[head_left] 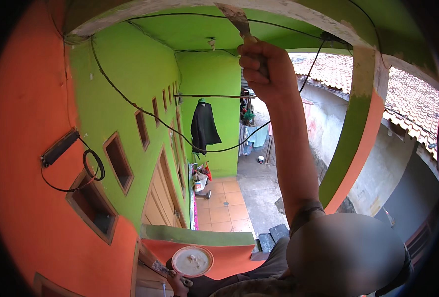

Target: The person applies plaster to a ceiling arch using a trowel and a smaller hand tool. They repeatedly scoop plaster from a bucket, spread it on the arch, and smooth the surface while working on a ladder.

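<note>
My right arm reaches up, and my right hand (268,69) is closed round the handle of a putty knife (236,20). Its stained blade points up at the pale, rough edge of the overhead beam (303,16); whether it touches cannot be told. Low in the view, my left hand (177,285) grips a second putty knife (159,268), its blade smeared with pale paste. Right beside that hand is a round bucket (211,262) with an orange-pink rim, holding white paste (191,263). What supports the bucket is hidden.
A slack black cable (152,117) hangs across the space. Below stands a low wall (199,235) with a green top. To the right rises a green and orange pillar (350,143). A dark jacket (204,126) hangs farther off, above orange floor tiles (224,203).
</note>
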A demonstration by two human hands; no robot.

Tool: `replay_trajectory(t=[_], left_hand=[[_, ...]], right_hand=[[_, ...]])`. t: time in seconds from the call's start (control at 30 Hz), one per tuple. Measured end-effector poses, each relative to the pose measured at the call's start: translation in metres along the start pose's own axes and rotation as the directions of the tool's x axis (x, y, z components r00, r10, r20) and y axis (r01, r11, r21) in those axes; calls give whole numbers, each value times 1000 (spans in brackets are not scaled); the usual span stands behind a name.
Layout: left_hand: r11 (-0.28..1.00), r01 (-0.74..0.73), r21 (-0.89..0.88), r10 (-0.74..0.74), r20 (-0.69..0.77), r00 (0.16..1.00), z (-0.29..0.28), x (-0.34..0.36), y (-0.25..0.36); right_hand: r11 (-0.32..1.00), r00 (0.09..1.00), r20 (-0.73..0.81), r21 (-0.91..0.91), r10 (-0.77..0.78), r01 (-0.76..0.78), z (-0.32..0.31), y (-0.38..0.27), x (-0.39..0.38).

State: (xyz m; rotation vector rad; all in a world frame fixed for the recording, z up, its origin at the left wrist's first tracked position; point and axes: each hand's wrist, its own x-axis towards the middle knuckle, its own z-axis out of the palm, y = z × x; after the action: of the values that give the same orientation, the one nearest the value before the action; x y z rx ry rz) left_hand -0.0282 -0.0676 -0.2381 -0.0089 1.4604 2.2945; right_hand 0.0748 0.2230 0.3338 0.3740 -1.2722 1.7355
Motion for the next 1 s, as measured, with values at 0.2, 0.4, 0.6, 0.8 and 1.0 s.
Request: replay_trajectory(t=[0.2, 0.4, 0.6, 0.8, 1.0], left_hand=[[975, 214, -57, -210, 60, 976, 17, -13, 20], [989, 140, -45, -139, 33, 990, 17, -4, 0], [998, 58, 27, -59, 31, 998, 10, 18, -14], [1000, 19, 3, -19, 32, 999, 5, 10, 0], [998, -33, -53, 34, 20, 999, -38, 59, -69]], right_hand=[[969, 988, -116, -238, -100, 70, -63, -61, 14], [971, 972, 194, -219, 135, -91, -69, -159, 83], [989, 989, -30, 46, 144, -142, -23, -221, 94], [947, 937, 177, 63, 301, -316, -47, -209, 86], [985, 948, 270, -78, 170, -154, -77, -164, 9]])
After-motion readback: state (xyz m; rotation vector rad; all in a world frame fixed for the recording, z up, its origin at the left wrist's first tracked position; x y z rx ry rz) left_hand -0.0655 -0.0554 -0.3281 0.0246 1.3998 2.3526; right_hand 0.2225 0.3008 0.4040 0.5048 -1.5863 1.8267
